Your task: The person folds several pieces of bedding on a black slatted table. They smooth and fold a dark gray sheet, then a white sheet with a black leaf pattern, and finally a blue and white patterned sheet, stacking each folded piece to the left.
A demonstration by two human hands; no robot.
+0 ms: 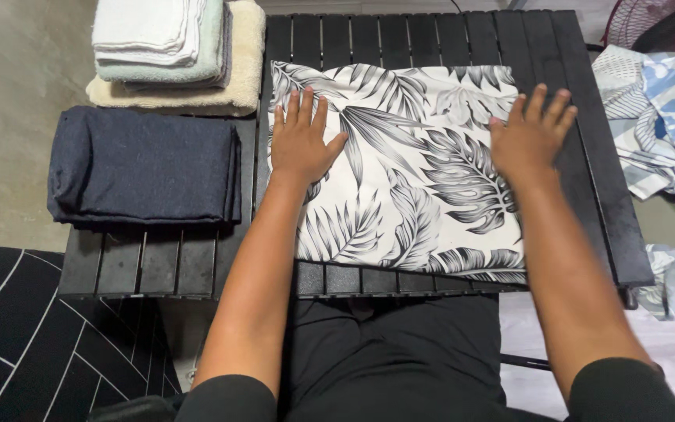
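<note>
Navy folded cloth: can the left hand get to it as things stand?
Probably yes. The left hand lies flat on the leaf-print fabric, right beside the navy folded cloth, and nothing stands between them.

This looks like a room in a home, used for laundry. A low black slatted table [447, 35] carries stacked folded towels [169, 47] and a folded dark cloth [146, 164], while loose crumpled clothes [662, 117] lie on the pale floor beside it. A patterned rug [33, 336] covers part of the floor.
</note>
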